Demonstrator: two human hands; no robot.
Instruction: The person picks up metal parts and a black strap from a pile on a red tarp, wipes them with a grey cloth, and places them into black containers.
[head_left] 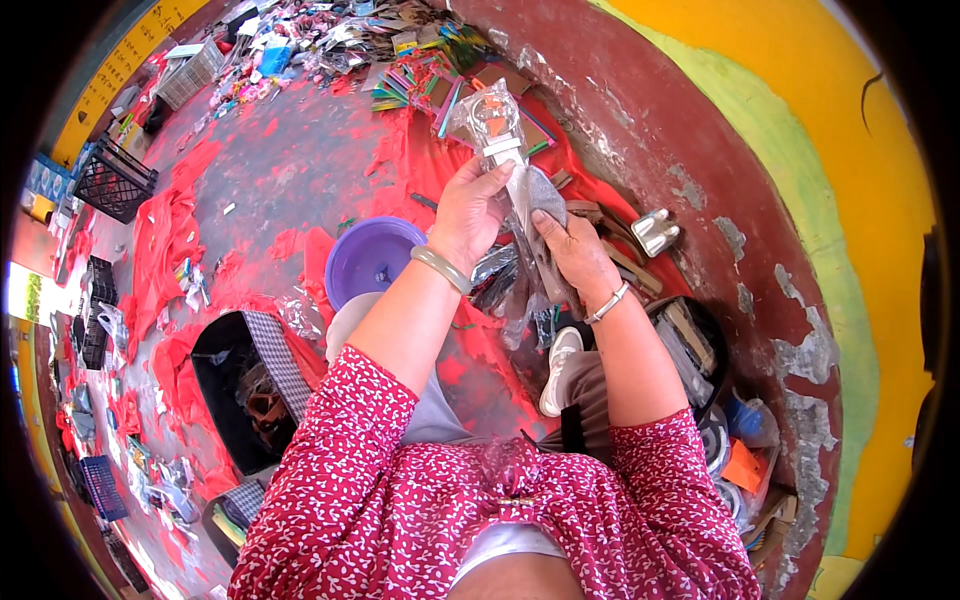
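My left hand (468,212) grips a clear plastic package (494,118), its thumb lying along the front. A round, ring-like shape and a white band show through the upper part of the plastic; the exact kind of item inside is unclear. My right hand (578,252) is closed on a grey cloth (546,200) against the lower part of the package, and the cloth hangs below the fingers. Both hands are raised in front of me, close together. A purple basin (372,258) stands on the floor left of my left forearm.
A black box with a checked lining (268,385) stands at the left, holding brown items. Black crates (115,180) are farther left. Piled goods (320,45) cover the far floor. A peeling red wall (720,220) curves along the right, with a silver metallic object (655,232) beside it.
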